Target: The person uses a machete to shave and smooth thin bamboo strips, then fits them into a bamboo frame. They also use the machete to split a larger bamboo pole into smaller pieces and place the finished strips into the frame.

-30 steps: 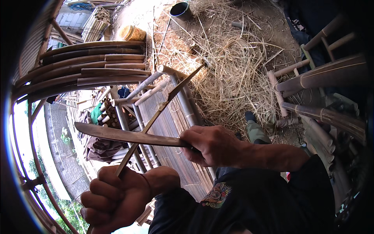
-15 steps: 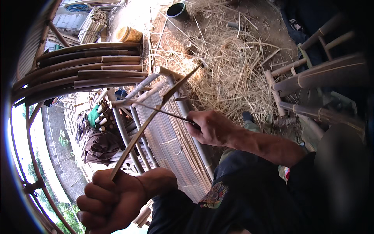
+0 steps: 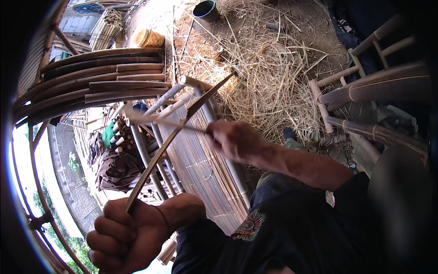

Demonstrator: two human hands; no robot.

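Brown and thin, a long bamboo strip (image 3: 158,158) slants up in front of the person. The left hand (image 3: 121,237) is curled tight around its low end. The right hand (image 3: 235,141) is closed on a blurry knife (image 3: 164,120), whose blade crosses the strip; I cannot tell if they touch. Below them is a bamboo bench (image 3: 196,169). Past it, dry shavings (image 3: 273,86) lie on the ground near a black bucket (image 3: 206,11).
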